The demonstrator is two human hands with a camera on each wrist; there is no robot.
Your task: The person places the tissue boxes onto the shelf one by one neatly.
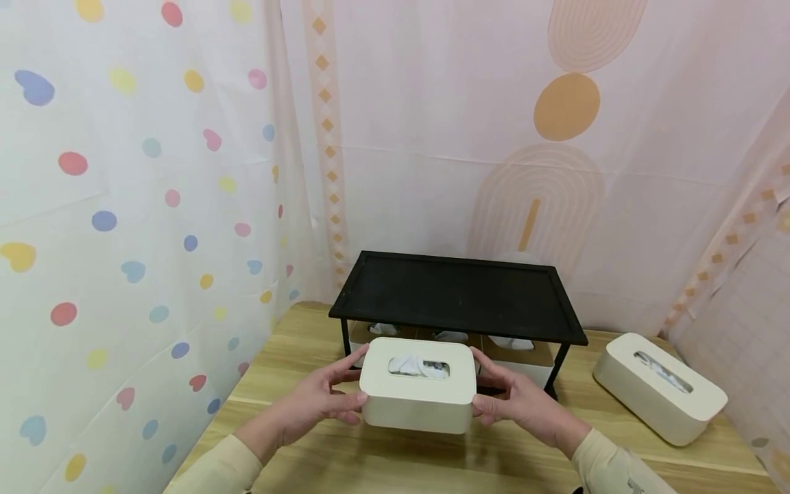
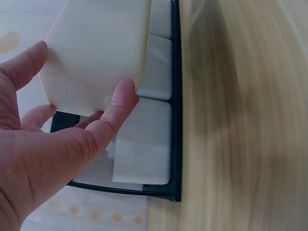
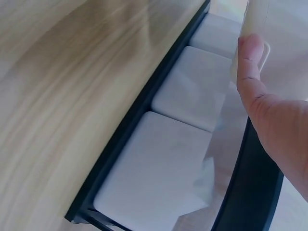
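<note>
A cream tissue box with a white tissue in its oval slot is held off the table in front of a low black rack. My left hand grips the box's left end, and my right hand grips the right end. Seen from the left wrist, the thumb and fingers of the left hand spread around the box end. In the right wrist view, the right hand presses a digit on the box's side; its other fingers are hidden.
Under the rack's top stand several white boxes side by side, with tissues showing in them. Another cream tissue box sits on the wooden table at the right. Patterned curtains hang behind and beside the table.
</note>
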